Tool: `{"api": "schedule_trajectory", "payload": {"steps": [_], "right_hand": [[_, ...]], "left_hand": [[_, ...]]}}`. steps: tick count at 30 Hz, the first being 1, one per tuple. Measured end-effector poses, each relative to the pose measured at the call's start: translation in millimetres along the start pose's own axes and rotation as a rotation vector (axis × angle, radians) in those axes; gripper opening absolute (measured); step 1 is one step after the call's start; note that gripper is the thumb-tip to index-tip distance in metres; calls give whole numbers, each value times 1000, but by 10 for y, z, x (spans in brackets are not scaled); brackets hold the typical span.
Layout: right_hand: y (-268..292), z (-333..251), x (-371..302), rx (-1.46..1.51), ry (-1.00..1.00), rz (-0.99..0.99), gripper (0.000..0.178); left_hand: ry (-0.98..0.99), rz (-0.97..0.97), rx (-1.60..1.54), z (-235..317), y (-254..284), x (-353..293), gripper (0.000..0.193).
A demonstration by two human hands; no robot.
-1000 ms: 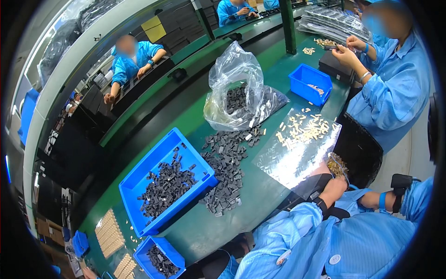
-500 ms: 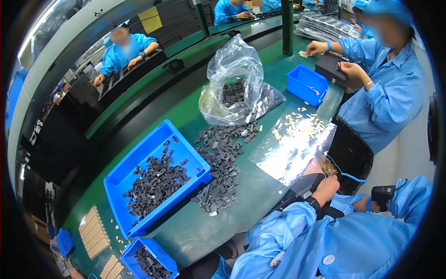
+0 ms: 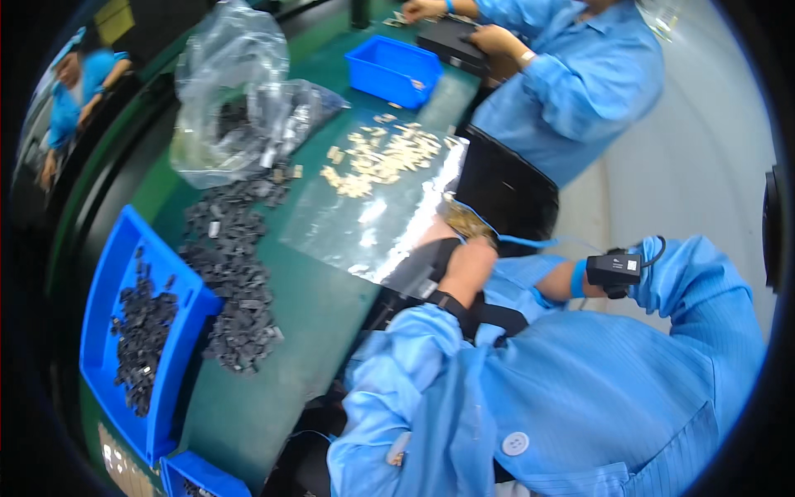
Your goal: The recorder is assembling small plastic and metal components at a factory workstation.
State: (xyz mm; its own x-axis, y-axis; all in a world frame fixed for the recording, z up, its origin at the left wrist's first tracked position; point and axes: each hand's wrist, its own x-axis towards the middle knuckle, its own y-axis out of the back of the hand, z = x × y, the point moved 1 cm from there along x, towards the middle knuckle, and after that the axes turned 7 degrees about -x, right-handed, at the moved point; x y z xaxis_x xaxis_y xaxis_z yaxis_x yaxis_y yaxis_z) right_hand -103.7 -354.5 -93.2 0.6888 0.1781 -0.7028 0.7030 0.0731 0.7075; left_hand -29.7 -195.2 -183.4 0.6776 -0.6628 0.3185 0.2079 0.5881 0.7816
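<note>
My left hand (image 3: 470, 263), with a black band at its wrist, is closed at the table's near edge. Its curled fingers touch a small clear bag of tan-gold pieces (image 3: 466, 222); what they grip is hidden. My right forearm (image 3: 559, 282) wears a blue band and a black box-shaped device (image 3: 613, 270); the hand beyond it is covered by blue cloth. Just past my left hand, a shiny clear plastic sheet (image 3: 339, 236) lies on the green table (image 3: 306, 323), with many small cream pieces (image 3: 385, 157) spread at its far part.
Left of the sheet is a heap of small black parts (image 3: 236, 282). A blue tray (image 3: 95, 331) of similar parts stands farther left, with a smaller blue bin (image 3: 211, 474) nearer. Behind are a clear bag (image 3: 224, 149) and a blue bin (image 3: 385, 70). A co-worker (image 3: 571, 91) sits at far right.
The view has swung to the right, so the table and its things sit farther left in the picture. My left hand is still by the bag of tan-gold pieces.
</note>
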Motion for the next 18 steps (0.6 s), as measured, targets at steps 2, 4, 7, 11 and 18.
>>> {"api": "schedule_trajectory", "payload": {"steps": [2, 4, 7, 11, 18], "right_hand": [[53, -15, -20, 67, 254, 232, 35], [353, -390, -309, -92, 534, 378, 34], [469, -490, -571, -382, 338, 162, 29], [518, -485, -760, -500, 449, 326, 13], [1520, -192, -1232, -24, 368, 435, 17]], "left_hand": [[-10, -26, -17, 46, 20, 5, 9], [-14, -4, -40, 67, 13, -9, 9], [39, -46, -104, 182, 74, 8, 10], [99, 168, -330, 132, 112, 13, 19], [-11, 217, -1433, 741, 1238, 0, 22]]}}
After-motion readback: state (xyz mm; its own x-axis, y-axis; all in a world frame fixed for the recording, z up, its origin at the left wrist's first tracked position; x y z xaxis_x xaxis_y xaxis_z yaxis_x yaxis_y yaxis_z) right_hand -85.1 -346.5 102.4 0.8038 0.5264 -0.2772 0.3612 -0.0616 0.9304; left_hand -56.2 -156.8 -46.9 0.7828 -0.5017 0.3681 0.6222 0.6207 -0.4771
